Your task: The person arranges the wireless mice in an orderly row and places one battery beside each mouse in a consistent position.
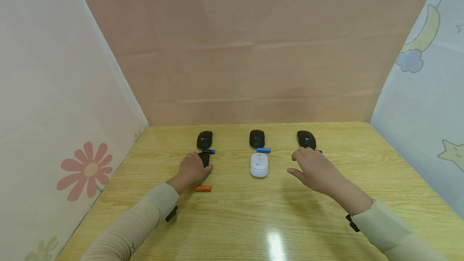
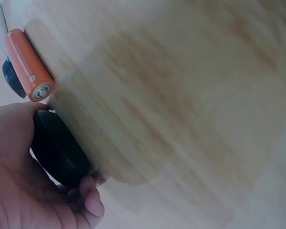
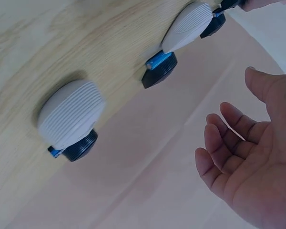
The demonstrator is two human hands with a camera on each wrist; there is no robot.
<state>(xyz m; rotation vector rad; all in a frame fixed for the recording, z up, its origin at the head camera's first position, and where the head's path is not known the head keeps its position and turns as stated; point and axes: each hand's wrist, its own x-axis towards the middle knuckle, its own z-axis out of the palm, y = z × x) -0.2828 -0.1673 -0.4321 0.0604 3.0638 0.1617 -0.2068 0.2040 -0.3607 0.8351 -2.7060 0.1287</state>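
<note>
My left hand (image 1: 192,168) grips a black computer mouse (image 1: 204,158) on the left of the table. In the left wrist view, thumb and fingers lie at either end of this mouse (image 2: 59,150), close to the wood. An orange battery (image 1: 203,188) lies just nearer to me than that hand. My right hand (image 1: 319,171) is raised above the table with fingers loosely bent and nothing held. Below it, the right wrist view shows a white mouse (image 3: 71,114), which the hand hides in the head view. Another white mouse (image 1: 259,165) stands mid-table.
Three black mice stand in a back row: left (image 1: 204,139), middle (image 1: 257,138) and right (image 1: 306,139). A dark blue battery (image 1: 208,152) and a light blue battery (image 1: 263,150) lie before the first two. Paper walls (image 1: 253,51) enclose the wooden table (image 1: 232,228).
</note>
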